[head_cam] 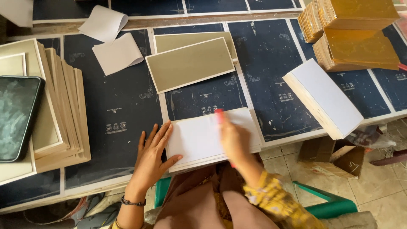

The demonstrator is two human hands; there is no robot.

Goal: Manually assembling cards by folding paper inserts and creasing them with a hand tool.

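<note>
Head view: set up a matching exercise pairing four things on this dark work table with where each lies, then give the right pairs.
Things:
1. Black flat phone
2. Gold-coloured card stacks
3. Thick white paper block
4. Curled white paper sheets

Places:
A. Top right corner
B. Right table edge, overhanging
C. Upper left of middle
D. On the beige board pile, far left

Pairs: 1-D, 2-A, 3-B, 4-C
</note>
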